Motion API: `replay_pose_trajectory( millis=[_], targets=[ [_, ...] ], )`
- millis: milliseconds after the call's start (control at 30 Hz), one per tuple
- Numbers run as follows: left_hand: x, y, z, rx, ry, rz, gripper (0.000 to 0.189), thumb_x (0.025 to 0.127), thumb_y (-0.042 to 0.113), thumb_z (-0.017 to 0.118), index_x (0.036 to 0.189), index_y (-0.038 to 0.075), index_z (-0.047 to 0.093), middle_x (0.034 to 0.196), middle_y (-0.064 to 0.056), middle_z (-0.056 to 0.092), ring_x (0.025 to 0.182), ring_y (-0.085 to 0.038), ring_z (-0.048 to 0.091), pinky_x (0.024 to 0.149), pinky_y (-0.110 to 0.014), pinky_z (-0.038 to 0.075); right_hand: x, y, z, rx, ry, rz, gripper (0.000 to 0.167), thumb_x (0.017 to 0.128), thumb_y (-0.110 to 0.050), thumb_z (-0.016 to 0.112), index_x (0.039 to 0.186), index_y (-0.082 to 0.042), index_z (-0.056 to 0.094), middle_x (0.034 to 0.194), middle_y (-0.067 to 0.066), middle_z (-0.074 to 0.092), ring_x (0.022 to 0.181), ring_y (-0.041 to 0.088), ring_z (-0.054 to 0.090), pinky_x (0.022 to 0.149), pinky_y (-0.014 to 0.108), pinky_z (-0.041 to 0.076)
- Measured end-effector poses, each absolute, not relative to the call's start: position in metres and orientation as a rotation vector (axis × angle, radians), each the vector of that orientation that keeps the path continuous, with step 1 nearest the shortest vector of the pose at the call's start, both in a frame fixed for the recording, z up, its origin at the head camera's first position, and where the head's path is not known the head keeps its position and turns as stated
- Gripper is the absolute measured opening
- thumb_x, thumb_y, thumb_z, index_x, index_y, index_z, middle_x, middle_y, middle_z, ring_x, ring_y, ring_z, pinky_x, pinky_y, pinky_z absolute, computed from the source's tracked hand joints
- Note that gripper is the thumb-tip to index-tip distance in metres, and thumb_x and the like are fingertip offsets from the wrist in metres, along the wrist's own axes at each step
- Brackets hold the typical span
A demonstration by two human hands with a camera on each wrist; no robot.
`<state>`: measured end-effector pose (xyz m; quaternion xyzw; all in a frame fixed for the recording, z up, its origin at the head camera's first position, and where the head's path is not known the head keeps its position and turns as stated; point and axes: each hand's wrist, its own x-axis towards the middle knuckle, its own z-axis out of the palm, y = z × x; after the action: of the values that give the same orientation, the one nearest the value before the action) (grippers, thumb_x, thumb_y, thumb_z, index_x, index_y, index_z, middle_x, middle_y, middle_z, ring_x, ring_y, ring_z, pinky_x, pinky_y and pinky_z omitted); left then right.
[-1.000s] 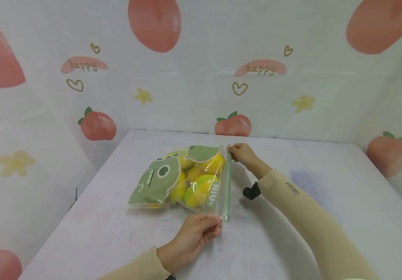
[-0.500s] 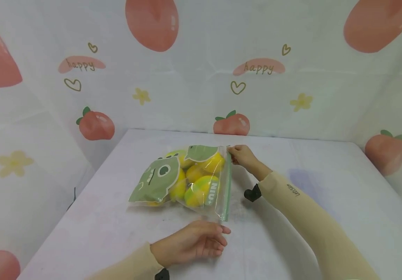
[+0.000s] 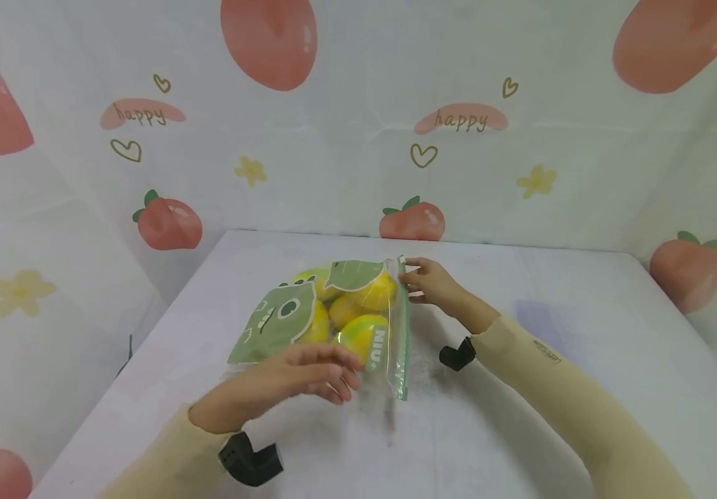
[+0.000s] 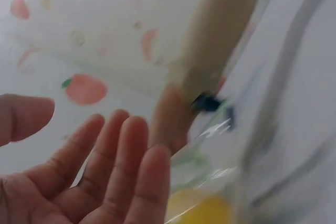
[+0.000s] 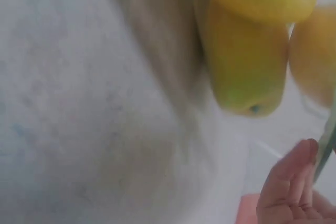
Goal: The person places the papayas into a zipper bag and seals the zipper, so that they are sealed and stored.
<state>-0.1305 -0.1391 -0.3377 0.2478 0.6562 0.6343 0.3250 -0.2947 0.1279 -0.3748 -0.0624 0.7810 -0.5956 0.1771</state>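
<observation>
A clear zip bag (image 3: 274,315) with a green dinosaur print lies on the table, filled with several yellow-green fruits (image 5: 247,61) that look like mangoes. Its mouth, edged by a green zip strip (image 3: 403,339), faces right. My left hand (image 3: 290,374) hovers over the bag's near side with loosely spread fingers and holds nothing; the left wrist view shows its open palm. At the far end of the zip strip is my right hand (image 3: 436,285), fingers extended beside the bag's corner. Whether its fingertips still touch the strip is hard to tell.
A pale tabletop (image 3: 496,416) carries the bag. Behind and beside it hangs a white cloth backdrop (image 3: 333,138) printed with peaches, flowers and hearts. Both wrists wear small black camera mounts (image 3: 252,461).
My left hand has let go of the bag's near corner and moved left and up over the bag. My right fingers have loosened from pinching the far corner. The bag has barely shifted.
</observation>
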Motion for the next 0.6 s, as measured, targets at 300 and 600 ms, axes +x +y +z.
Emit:
replay_pose_trajectory(
  millis=[300, 600],
  targets=[
    [-0.163, -0.205, -0.315, 0.397, 2.061, 1.987, 0.022, 0.101, 0.016, 0.05, 0.118, 0.009, 0.061, 0.099, 0.0, 0.066, 0.091, -0.017, 0.066, 0.086, -0.028, 0.056, -0.262, 0.138, -0.372, -0.29, 2.115, -1.726, 0.076, 0.093, -0.011, 0.059, 0.156, -0.016, 0.016, 0.141, 0.022, 0.036, 0.112, 0.029, 0.055, 0.091, 0.047, 0.053],
    [-0.185, -0.238, -0.317, 0.19, 2.263, 2.015, 0.014, 0.099, 0.022, 0.054, 0.109, 0.022, 0.065, 0.096, 0.007, 0.067, 0.089, -0.01, 0.066, 0.083, -0.022, 0.056, -0.229, 0.136, -0.377, -0.284, 2.042, -1.732, 0.071, 0.092, -0.007, 0.06, 0.153, -0.014, 0.025, 0.131, 0.022, 0.039, 0.101, 0.024, 0.056, 0.088, 0.041, 0.056]
  ],
)
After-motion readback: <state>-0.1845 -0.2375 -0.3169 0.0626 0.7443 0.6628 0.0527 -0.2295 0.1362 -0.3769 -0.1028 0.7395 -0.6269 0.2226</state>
